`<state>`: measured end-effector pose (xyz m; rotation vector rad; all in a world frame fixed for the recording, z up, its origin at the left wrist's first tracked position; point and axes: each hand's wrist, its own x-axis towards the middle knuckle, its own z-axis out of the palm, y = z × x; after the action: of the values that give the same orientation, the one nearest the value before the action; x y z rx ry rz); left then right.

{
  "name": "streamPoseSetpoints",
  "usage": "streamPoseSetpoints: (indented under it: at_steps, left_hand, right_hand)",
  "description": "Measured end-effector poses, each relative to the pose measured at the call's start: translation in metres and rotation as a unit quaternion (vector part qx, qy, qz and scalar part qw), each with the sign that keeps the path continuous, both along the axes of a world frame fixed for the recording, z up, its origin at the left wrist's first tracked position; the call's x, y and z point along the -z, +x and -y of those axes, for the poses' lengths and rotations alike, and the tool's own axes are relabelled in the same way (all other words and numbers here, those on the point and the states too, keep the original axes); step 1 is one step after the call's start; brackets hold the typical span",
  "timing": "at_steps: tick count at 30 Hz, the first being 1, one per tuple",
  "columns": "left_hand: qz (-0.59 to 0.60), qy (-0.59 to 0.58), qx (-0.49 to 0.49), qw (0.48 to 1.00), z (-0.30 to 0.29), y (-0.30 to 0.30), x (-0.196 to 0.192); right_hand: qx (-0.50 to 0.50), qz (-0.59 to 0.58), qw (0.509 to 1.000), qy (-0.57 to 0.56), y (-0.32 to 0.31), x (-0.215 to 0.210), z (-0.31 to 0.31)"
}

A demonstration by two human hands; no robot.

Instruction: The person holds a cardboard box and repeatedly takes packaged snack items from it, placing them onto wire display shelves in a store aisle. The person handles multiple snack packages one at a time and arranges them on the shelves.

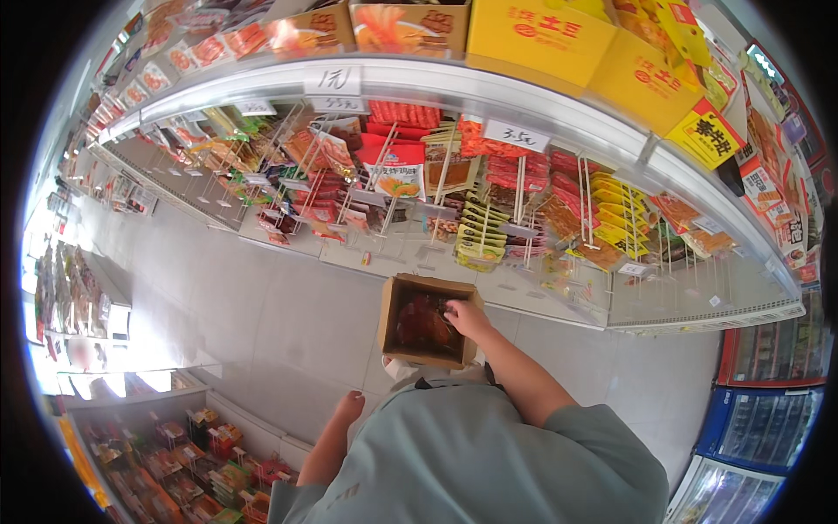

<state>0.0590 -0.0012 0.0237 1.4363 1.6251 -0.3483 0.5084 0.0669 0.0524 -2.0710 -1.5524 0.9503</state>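
Note:
An open brown cardboard box (389,306) stands in front of my body, with dark reddish-brown shiny packets (423,323) inside. Over its right rim reaches my right hand (469,320), its fingers closed at the edge of one dark packet. The packet's exact kind is too dark to make out. Lower down, apart from the box, my left hand (351,404) hangs at my left side. Its fingers are mostly hidden, so their pose is unclear. What bears the box from below is partly hidden.
Ahead runs a long shelf with hooks holding snack packets (480,231) and a red-and-white bag (397,166). Yellow cartons (541,44) stand on the level above. A packed low display (192,463) is at lower left, blue-framed coolers (759,424) at right. Grey tiled floor (253,314) lies between.

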Motion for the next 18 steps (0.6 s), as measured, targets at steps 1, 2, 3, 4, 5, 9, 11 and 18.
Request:
streamPoseSetpoints:
  at_steps: [1, 2, 3, 4, 5, 9, 11, 18]
  left_hand:
    - [0.011, 0.000, -0.009, 1.000, 0.001, 0.008, 0.000]
    - [0.023, 0.000, -0.018, 1.000, 0.004, 0.014, 0.004]
    - [0.026, -0.003, -0.018, 1.000, 0.007, 0.024, 0.005]
    - [0.029, -0.006, -0.019, 0.999, 0.010, 0.033, 0.006]
    - [0.035, -0.008, -0.011, 0.999, 0.009, 0.046, 0.005]
    - [0.041, 0.000, -0.004, 0.999, 0.021, 0.081, 0.016]
    - [0.057, 0.001, -0.018, 0.998, 0.028, 0.097, 0.020]
    - [0.047, -0.016, -0.055, 0.997, 0.061, 0.134, 0.002]
  right_hand:
    - [0.040, -0.011, 0.998, 0.052, 0.006, 0.004, -0.003]
    - [0.080, -0.020, 0.991, 0.104, 0.014, 0.006, -0.005]
    - [0.093, -0.020, 0.991, 0.095, 0.031, -0.001, -0.006]
    - [0.136, -0.007, 0.984, 0.118, 0.049, 0.009, -0.007]
    - [0.184, 0.010, 0.973, 0.142, 0.076, 0.023, -0.002]
    - [0.390, 0.049, 0.896, 0.207, 0.197, 0.024, 0.004]
    - [0.496, 0.093, 0.817, 0.280, 0.253, 0.023, 0.005]
    - [0.363, -0.071, 0.895, 0.250, 0.324, -0.016, -0.007]
